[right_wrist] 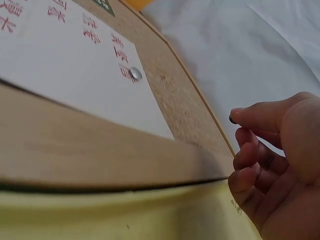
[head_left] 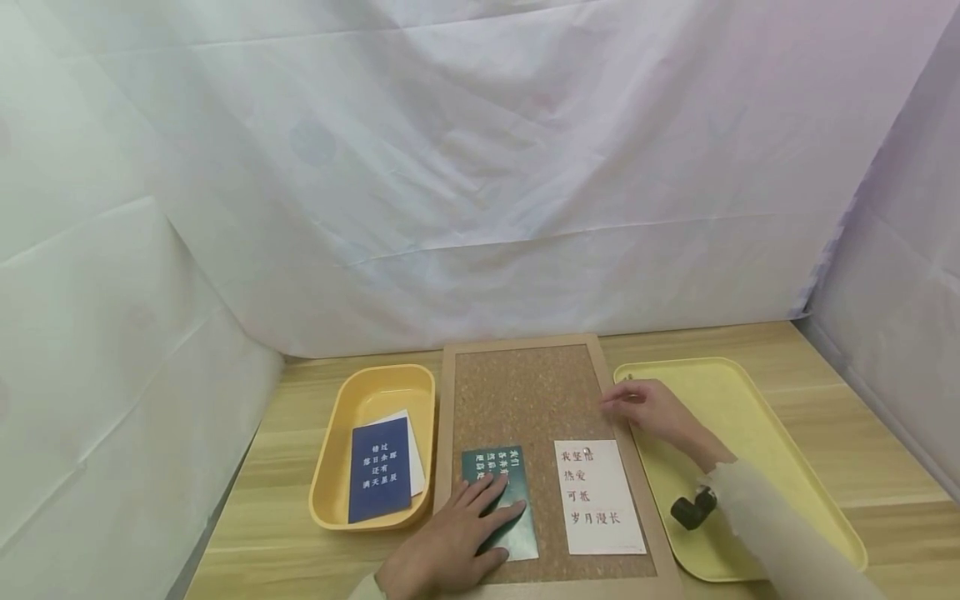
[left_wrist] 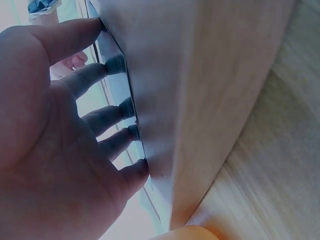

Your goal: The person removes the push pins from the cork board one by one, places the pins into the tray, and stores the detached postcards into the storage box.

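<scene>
A cork board (head_left: 525, 392) in a wooden frame lies on the table. On its near left lies a dark green card (head_left: 525, 533), and my left hand (head_left: 450, 542) presses flat on it with straight fingers (left_wrist: 95, 75). To its right a white card (head_left: 600, 500) with red characters is held by a silver pin (right_wrist: 135, 74) at its top. My right hand (head_left: 652, 412) hovers at the board's right edge, over the yellow tray (head_left: 750, 433). Its thumb and forefinger pinch a small dark pin (right_wrist: 232, 119), fingertips pointing towards the board.
A yellow tub (head_left: 330, 467) left of the board holds a blue card (head_left: 380, 471) lying on a white one. A small black device (head_left: 692, 508) sits at my right wrist. White sheets hang behind and at both sides of the wooden table (head_left: 862, 467).
</scene>
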A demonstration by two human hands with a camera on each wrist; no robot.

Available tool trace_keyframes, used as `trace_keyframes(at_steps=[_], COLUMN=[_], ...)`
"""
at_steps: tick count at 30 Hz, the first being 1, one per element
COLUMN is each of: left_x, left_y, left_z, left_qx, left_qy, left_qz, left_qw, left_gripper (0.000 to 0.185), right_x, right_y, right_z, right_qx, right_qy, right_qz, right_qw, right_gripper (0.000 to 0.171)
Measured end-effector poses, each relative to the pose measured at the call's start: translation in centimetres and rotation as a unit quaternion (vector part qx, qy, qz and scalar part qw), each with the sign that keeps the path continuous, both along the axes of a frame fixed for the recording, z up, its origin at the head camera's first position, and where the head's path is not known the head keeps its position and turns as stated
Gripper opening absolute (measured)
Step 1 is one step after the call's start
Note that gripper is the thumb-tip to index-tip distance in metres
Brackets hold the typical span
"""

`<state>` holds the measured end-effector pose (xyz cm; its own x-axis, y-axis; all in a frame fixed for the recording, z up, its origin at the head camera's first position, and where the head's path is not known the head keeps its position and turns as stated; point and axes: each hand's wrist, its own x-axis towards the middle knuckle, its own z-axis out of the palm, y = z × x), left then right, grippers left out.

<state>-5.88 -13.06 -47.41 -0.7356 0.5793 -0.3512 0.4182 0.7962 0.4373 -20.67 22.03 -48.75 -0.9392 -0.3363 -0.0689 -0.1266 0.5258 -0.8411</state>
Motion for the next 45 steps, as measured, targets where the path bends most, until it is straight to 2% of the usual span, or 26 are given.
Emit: trace_keyframes(at_steps=[11,18,28,45], left_x=[0.1,0.1,0.2,0.3], left_y=[-0.1,-0.1,-0.2,-0.1], left_z=[-0.1,0.1,-0.1,-0.1], left_qx=[0.000,0.000,0.002,0.003], left_qy=[0.003,0.007,0.006,0.015], left_qz=[-0.002,-0.004,-0.004,-0.003], left_qw=[1.0000,1.0000,1.0000,0.9999], left_gripper=[0.056,0.056,0.057,0.056], right_x=[-1.1,-1.7,-2.4,-3.0], right_y=[2.8,3.5,3.8,3.6], right_z=[-0.7,-1.2,-1.4,-2.1], right_qx=[0.028,0.044,0.102,0.105], right_qy=[0.026,0.038,0.077,0.088], right_qz=[-0.029,-0.037,-0.069,-0.079], right_qw=[0.999,0.998,0.989,0.987], right_gripper=[0.015,0.014,0.018,0.020])
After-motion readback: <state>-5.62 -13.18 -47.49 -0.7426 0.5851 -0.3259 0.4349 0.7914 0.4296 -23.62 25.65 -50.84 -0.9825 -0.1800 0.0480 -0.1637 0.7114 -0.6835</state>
